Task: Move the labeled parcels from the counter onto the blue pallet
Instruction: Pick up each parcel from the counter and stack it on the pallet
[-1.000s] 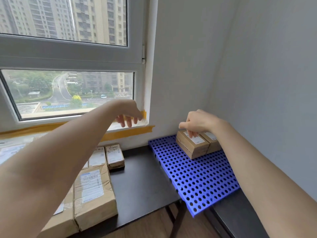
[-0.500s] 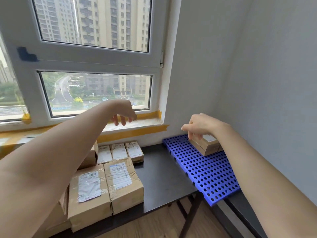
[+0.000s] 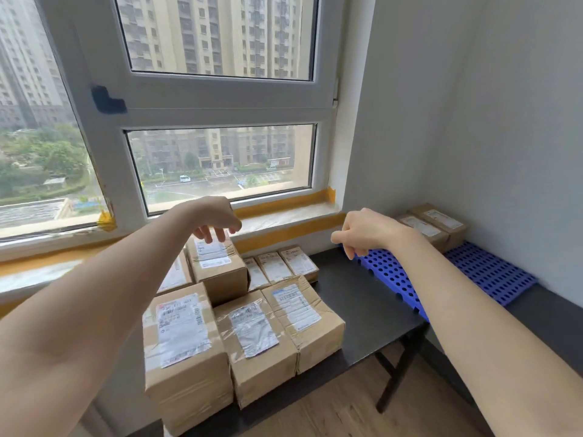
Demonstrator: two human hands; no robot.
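Note:
Several brown cardboard parcels with white labels stand on the black counter point(image 3: 356, 298): a big one point(image 3: 186, 351) nearest me, two medium ones point(image 3: 255, 342) point(image 3: 303, 316) beside it, a taller box point(image 3: 217, 266) behind, and three small flat ones point(image 3: 284, 266) at the back. Two small parcels point(image 3: 422, 228) point(image 3: 441, 220) lie at the far end of the blue perforated pallet point(image 3: 485, 272). My left hand point(image 3: 217, 219) hovers just above the taller box, fingers hanging loose and empty. My right hand point(image 3: 362, 230) hangs over the pallet's near left corner, loosely curled, holding nothing.
A window with a sill edged in yellow tape point(image 3: 284, 228) runs behind the counter. A grey wall point(image 3: 504, 137) borders the pallet on the right. Folding black table legs point(image 3: 397, 373) and wooden floor point(image 3: 331, 411) show below the counter's front edge.
My right hand let go of the small parcel on the pallet and drew back to the left. My view swung left toward the counter parcels. My left hand lowered over the taller box.

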